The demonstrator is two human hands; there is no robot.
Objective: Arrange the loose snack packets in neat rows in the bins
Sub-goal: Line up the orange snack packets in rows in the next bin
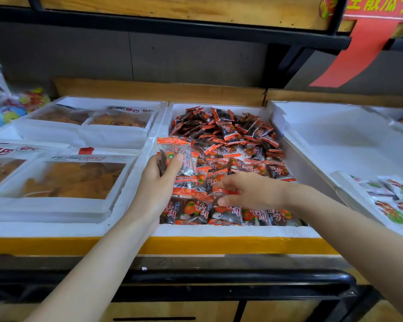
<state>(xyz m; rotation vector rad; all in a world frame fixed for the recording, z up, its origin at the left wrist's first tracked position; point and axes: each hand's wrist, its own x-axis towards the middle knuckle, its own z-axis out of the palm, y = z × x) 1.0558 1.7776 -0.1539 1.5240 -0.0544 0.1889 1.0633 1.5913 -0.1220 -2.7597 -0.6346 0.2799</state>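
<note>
The middle white foam bin is full of small orange-and-dark snack packets; those at the back lie in a loose heap, while a flat row lines the front wall. My left hand grips a small stack of these packets upright at the bin's left side, thumb across the front. My right hand reaches in from the right, its fingers pinching a packet just behind the front row.
Left foam bins hold large windowed packs of orange crisps. The right bin is mostly bare, with white-and-green packets at its near corner. A yellow-taped front edge and black rail lie below; a shelf overhangs above.
</note>
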